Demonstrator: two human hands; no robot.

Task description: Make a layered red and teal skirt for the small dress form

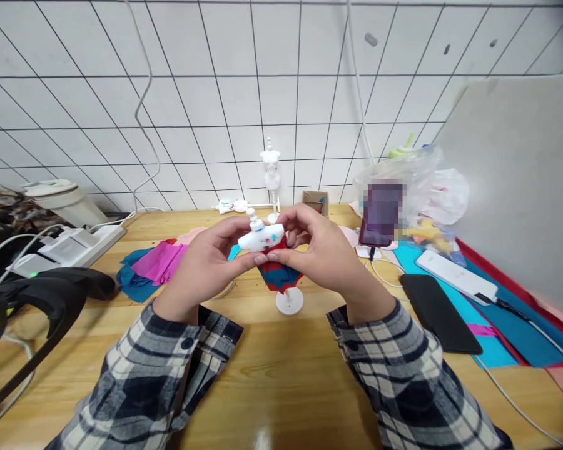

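A small white doll-size mannequin [263, 238] with red and blue specks stands tilted on a round white base [289, 301]. Red and blue fabric [279, 275] wraps its body below the chest. My left hand [211, 253] pinches the fabric's upper edge at the mannequin's left side, thumb across the front. From the right, my right hand [316, 250] pinches the same edge, its thumb tip almost meeting the other thumb. The fingers behind the mannequin are partly hidden.
Behind stand a second white mannequin [271, 170] and a small cardboard box [316, 201]; another mannequin [234, 206] lies down. Left are fabric pieces [159, 262], a power strip [79, 247] and a black headset-like object [42, 306]. Right are phones [441, 312] and cloth strips [535, 325].
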